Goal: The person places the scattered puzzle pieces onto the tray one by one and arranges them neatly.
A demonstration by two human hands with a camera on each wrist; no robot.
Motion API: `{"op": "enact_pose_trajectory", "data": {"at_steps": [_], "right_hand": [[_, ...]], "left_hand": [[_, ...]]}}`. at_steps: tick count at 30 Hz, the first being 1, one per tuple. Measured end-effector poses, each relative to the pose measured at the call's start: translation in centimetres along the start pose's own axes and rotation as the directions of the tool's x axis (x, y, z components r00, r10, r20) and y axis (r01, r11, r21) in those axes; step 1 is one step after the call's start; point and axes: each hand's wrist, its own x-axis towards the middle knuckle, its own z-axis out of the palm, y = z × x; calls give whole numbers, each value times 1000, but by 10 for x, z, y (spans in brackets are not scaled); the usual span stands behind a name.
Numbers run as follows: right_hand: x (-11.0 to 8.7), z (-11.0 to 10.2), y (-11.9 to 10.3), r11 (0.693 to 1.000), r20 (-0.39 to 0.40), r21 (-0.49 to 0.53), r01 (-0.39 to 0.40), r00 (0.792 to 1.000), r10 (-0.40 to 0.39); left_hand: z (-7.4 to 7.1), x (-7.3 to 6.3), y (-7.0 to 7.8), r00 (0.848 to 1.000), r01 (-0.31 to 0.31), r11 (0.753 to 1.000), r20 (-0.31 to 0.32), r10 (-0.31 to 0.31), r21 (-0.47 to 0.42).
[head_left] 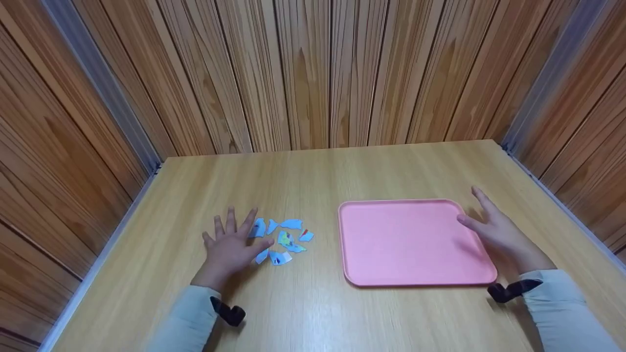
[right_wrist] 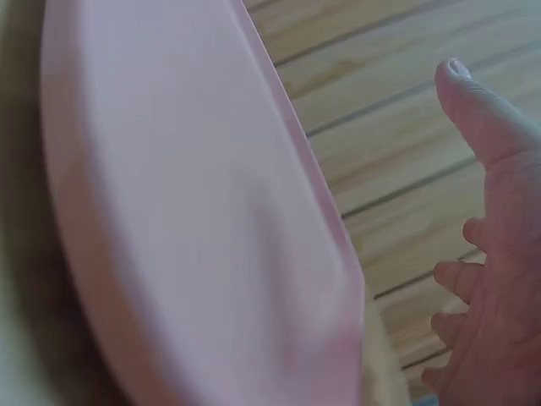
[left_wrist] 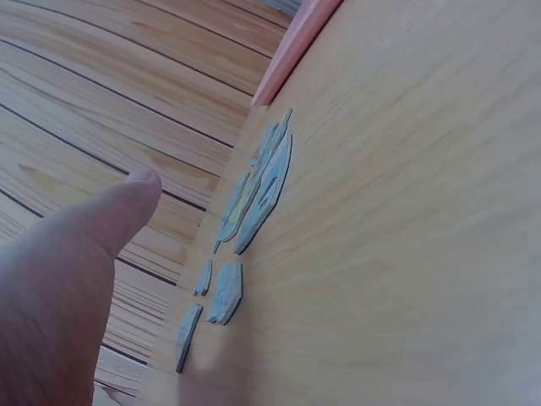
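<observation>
Several flat blue irregular pieces, some with printed colours, lie in a loose ring on the table; one patterned piece (head_left: 285, 239) is in the middle. My left hand (head_left: 230, 252) is spread with straight fingers just left of them, partly covering the nearest pieces from the head camera. In the left wrist view its thumb (left_wrist: 118, 211) stands apart from the pieces (left_wrist: 264, 194). An empty pink tray (head_left: 415, 244) lies to the right. My right hand (head_left: 499, 234) is held above the tray's right edge, thumb and fingers extended, holding nothing. The right wrist view shows its spread fingers beside the tray (right_wrist: 194, 169).
The light wooden table (head_left: 313, 313) carries the pieces and the tray. Wood-plank walls (head_left: 303, 73) stand behind it and on both sides, with grey metal posts at the corners. Dark curved mounts (head_left: 232, 315) sit on both wrists.
</observation>
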Motion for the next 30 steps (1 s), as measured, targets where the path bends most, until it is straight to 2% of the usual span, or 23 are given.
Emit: {"op": "enact_pose_trajectory", "data": {"at_steps": [3, 9, 17, 19, 24, 30], "right_hand": [[-4, -3, 9, 1000, -1, 13, -22, 1000, 22], [-11, 1, 23, 999, -3, -23, -35, 999, 35], [-12, 11, 35, 989, -89, -145, 27, 995, -40], [-12, 14, 37, 980, -95, -195, 33, 994, -53], [-12, 19, 38, 957, -81, -290, 0, 996, -25], [-11, 18, 37, 945, -70, -328, -23, 998, 0]], "left_hand": [[4, 1, 1, 1000, 7, 999, 4, -7, -34], [10, 2, 0, 1000, 22, 998, 10, -22, -64], [16, 1, -6, 999, 3, 998, 45, -1, -62], [16, 0, -8, 999, -1, 998, 40, 3, -61], [18, -1, -9, 1000, -12, 997, 24, 14, -72], [20, 3, -9, 1000, 7, 997, -21, -8, -79]]}}
